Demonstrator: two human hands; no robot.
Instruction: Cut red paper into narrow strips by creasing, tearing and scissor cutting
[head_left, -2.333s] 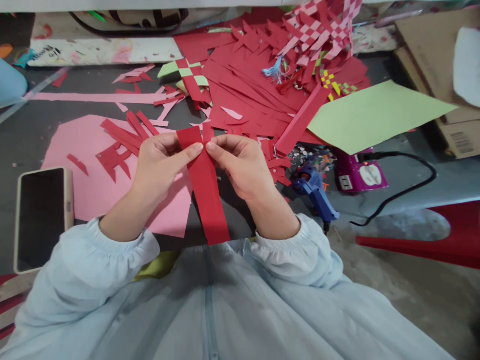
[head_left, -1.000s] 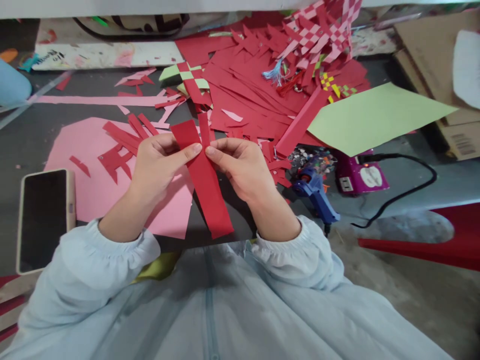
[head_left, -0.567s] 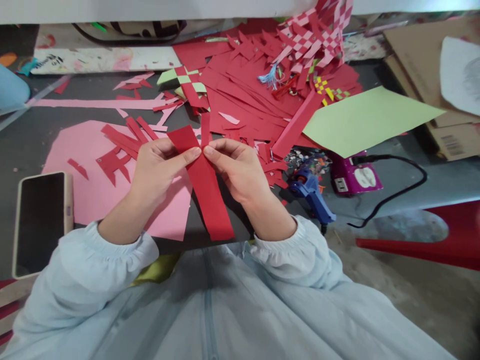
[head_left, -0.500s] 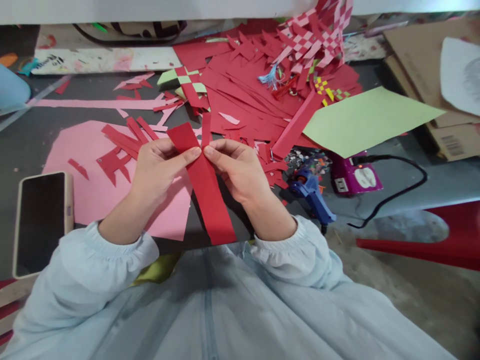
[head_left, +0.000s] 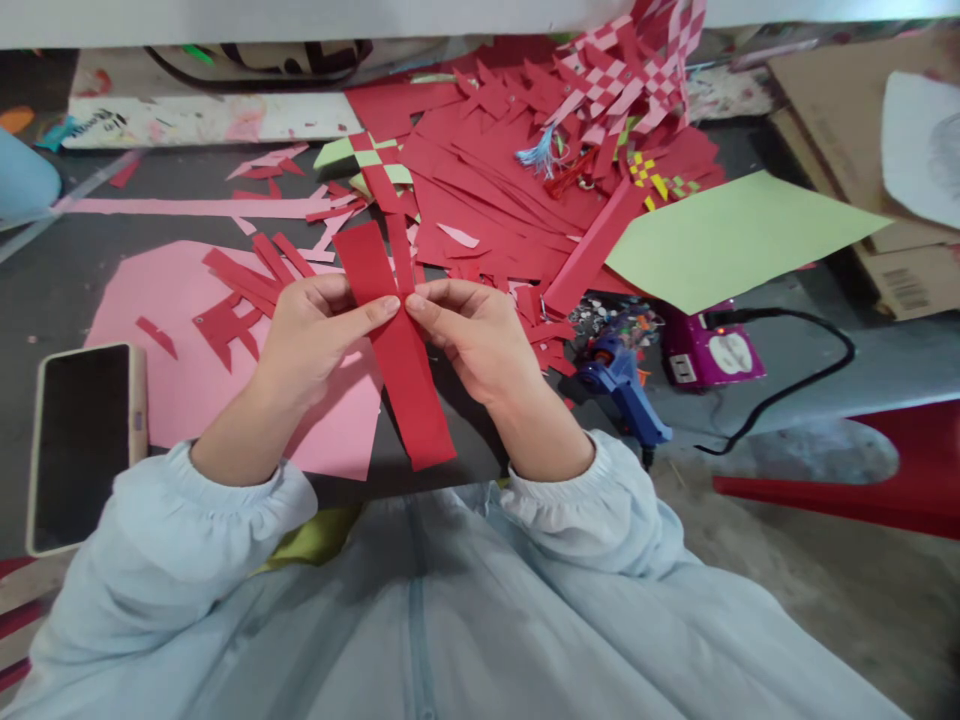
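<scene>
A long red paper strip (head_left: pixel 411 390) hangs between my two hands above the near edge of the table. It is split lengthwise in its upper part, with a wide piece leaning left and a narrow piece (head_left: pixel 400 250) on the right. My left hand (head_left: pixel 326 325) pinches the wide piece between thumb and fingers. The narrow piece is pinched by my right hand (head_left: pixel 469 325) where the split ends, the two thumb tips almost touching. Beneath my left wrist lies a pink paper sheet (head_left: pixel 172 290) with a red paper fish (head_left: pixel 225 330) on it.
At the left is a phone (head_left: pixel 86 450). Red paper scraps and sheets (head_left: pixel 480 190) cover the back middle, beside woven checkered pieces (head_left: pixel 607 80). To the right lie a green sheet (head_left: pixel 735 240), a blue glue gun (head_left: pixel 626 390) and a purple box (head_left: pixel 712 350) with a black cord.
The red strip has shifted upward, its lower end now farther from my body. The upper ends have swung slightly to the left, and the split pieces part a little more. Both hands stay almost in place.
</scene>
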